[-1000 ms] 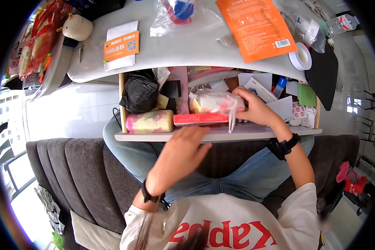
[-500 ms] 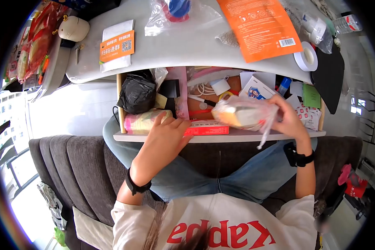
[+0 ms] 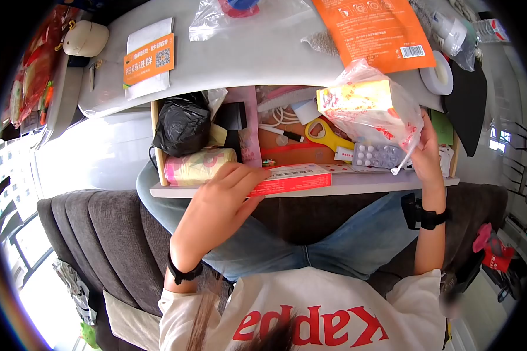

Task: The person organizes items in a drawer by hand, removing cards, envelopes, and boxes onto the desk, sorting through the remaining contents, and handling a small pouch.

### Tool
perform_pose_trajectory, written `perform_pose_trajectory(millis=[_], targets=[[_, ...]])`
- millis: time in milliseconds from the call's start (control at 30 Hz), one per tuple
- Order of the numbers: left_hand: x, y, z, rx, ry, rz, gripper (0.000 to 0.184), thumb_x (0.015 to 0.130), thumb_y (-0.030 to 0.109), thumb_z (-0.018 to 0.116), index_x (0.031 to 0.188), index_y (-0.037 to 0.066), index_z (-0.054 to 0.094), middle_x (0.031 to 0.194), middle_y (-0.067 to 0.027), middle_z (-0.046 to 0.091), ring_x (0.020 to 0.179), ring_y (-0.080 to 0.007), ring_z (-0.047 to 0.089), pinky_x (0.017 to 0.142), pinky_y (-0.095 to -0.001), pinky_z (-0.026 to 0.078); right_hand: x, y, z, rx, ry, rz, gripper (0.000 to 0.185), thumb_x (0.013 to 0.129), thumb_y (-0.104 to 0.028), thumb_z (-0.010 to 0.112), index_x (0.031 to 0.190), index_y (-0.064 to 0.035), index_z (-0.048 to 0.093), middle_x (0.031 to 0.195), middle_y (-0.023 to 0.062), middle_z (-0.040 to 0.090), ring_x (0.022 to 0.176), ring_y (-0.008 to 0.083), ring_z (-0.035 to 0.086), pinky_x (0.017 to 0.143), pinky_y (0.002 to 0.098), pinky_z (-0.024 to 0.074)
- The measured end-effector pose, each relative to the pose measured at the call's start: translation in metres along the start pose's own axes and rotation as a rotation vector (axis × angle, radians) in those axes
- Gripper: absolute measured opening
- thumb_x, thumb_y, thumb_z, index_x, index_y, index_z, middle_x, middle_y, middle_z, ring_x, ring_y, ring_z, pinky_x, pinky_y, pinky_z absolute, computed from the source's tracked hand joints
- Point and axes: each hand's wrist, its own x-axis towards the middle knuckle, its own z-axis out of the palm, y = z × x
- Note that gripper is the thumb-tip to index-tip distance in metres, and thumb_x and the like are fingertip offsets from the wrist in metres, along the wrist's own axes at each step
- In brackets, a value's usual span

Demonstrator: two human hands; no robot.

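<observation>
An open drawer (image 3: 363,186) stands in front of me above my lap. At its front edge my left hand (image 3: 219,202) grips the left end of a flat red and white box (image 3: 295,182) between thumb and fingers. My right hand (image 3: 427,155) pinches the gathered end of a clear plastic bag (image 3: 401,120) over the drawer's right side. A yellow and white box (image 3: 357,98) shows inside the bag. Below the bag lie a blister pack of pills (image 3: 380,156) and a yellow bottle opener (image 3: 329,136). A patterned, rolled package (image 3: 196,167) lies beside my left fingers.
A black plastic bag (image 3: 184,124) fills the drawer's left corner. A marker (image 3: 282,134) and white cable (image 3: 278,117) lie mid-drawer. On the desk are an orange pouch (image 3: 375,35), a tape roll (image 3: 438,76) and an orange card (image 3: 149,58).
My right hand has raised the plastic bag and turned it, uncovering the bottle opener and blister pack. The red box has shifted right and tilted in my left hand.
</observation>
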Motion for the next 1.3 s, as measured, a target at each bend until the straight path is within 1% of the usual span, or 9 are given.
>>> perform_pose_trajectory(millis=[200, 333, 433, 533, 667, 767, 867, 1067, 1300], targets=[[0.012, -0.010, 0.014, -0.118, 0.009, 0.078, 0.036, 0.080, 0.006, 0.060, 0.115, 0.002, 0.055, 0.106, -0.0155, 0.058, 0.100, -0.0346, 0.054, 0.086, -0.0392, 0.045, -0.003, 0.000, 0.006, 0.078, 0.032, 0.001, 0.054, 0.067, -0.005, 0.068, 0.116, -0.0029, 0.045, 0.113, 0.0046, 0.050, 0.108, 0.0134, 0.048, 0.095, 0.0282, 0.0380], [0.017, -0.005, 0.032, -0.115, 0.041, 0.100, 0.035, 0.081, 0.008, 0.060, 0.114, 0.002, 0.054, 0.107, -0.0168, 0.057, 0.101, -0.0356, 0.054, 0.087, -0.0390, 0.044, -0.009, -0.008, 0.036, -0.176, -0.323, -0.056, 0.048, 0.070, 0.009, 0.059, 0.114, -0.0051, 0.047, 0.116, 0.0060, 0.051, 0.111, 0.0152, 0.047, 0.096, 0.0296, 0.0379], [0.012, -0.005, 0.034, -0.076, 0.082, 0.085, 0.030, 0.082, 0.007, 0.060, 0.111, 0.001, 0.055, 0.105, -0.0174, 0.058, 0.097, -0.0345, 0.056, 0.083, -0.0368, 0.046, -0.018, -0.011, 0.061, -0.218, -0.345, 0.008, 0.044, 0.074, 0.008, 0.061, 0.114, -0.0047, 0.047, 0.116, 0.0060, 0.052, 0.108, 0.0147, 0.050, 0.094, 0.0305, 0.0418], [0.000, -0.004, 0.023, -0.105, 0.185, 0.023, 0.027, 0.082, 0.003, 0.060, 0.109, 0.000, 0.056, 0.101, -0.0157, 0.060, 0.091, -0.0290, 0.060, 0.081, -0.0314, 0.047, -0.021, -0.004, 0.051, -0.062, -0.165, -0.030, 0.044, 0.076, 0.008, 0.060, 0.115, -0.0042, 0.046, 0.110, 0.0045, 0.053, 0.104, 0.0131, 0.051, 0.091, 0.0282, 0.0434], [-0.007, 0.000, 0.000, -0.177, 0.402, -0.095, 0.027, 0.081, 0.001, 0.061, 0.107, 0.000, 0.057, 0.097, -0.0166, 0.060, 0.088, -0.0331, 0.060, 0.077, -0.0355, 0.048, -0.017, -0.017, 0.037, 0.015, -0.052, -0.082, 0.040, 0.078, 0.005, 0.061, 0.114, -0.0031, 0.045, 0.109, 0.0060, 0.051, 0.103, 0.0124, 0.051, 0.090, 0.0281, 0.0442], [-0.002, -0.010, 0.001, -0.050, 0.426, -0.040, 0.027, 0.080, 0.002, 0.061, 0.107, -0.001, 0.057, 0.098, -0.0173, 0.060, 0.089, -0.0340, 0.059, 0.078, -0.0360, 0.047, -0.019, -0.026, 0.040, -0.015, -0.023, -0.119, 0.036, 0.080, 0.004, 0.060, 0.112, -0.0035, 0.046, 0.117, 0.0082, 0.050, 0.107, 0.0146, 0.049, 0.093, 0.0298, 0.0430], [0.009, -0.008, 0.005, -0.012, 0.334, -0.055, 0.029, 0.079, 0.002, 0.062, 0.107, -0.001, 0.057, 0.101, -0.0172, 0.060, 0.094, -0.0342, 0.057, 0.082, -0.0367, 0.046, -0.008, -0.019, 0.042, -0.062, -0.055, -0.144, 0.035, 0.077, 0.007, 0.059, 0.108, -0.0040, 0.046, 0.126, 0.0121, 0.048, 0.113, 0.0173, 0.048, 0.096, 0.0317, 0.0404], [0.030, -0.005, 0.016, 0.013, 0.111, -0.109, 0.030, 0.077, 0.004, 0.063, 0.107, 0.001, 0.058, 0.103, -0.0163, 0.060, 0.096, -0.0350, 0.057, 0.082, -0.0390, 0.046, 0.007, -0.011, 0.050, -0.042, -0.120, -0.050, 0.037, 0.078, 0.008, 0.058, 0.111, -0.0033, 0.046, 0.126, 0.0105, 0.048, 0.112, 0.0162, 0.049, 0.095, 0.0314, 0.0413], [0.053, -0.008, 0.034, 0.062, 0.123, -0.085, 0.032, 0.080, 0.002, 0.059, 0.110, -0.003, 0.052, 0.107, -0.0176, 0.056, 0.097, -0.0363, 0.054, 0.081, -0.0403, 0.047, 0.011, -0.009, 0.058, -0.142, -0.411, 0.035, 0.044, 0.083, 0.001, 0.058, 0.125, -0.0016, 0.043, 0.122, 0.0095, 0.051, 0.106, 0.0157, 0.053, 0.090, 0.0310, 0.0451]])
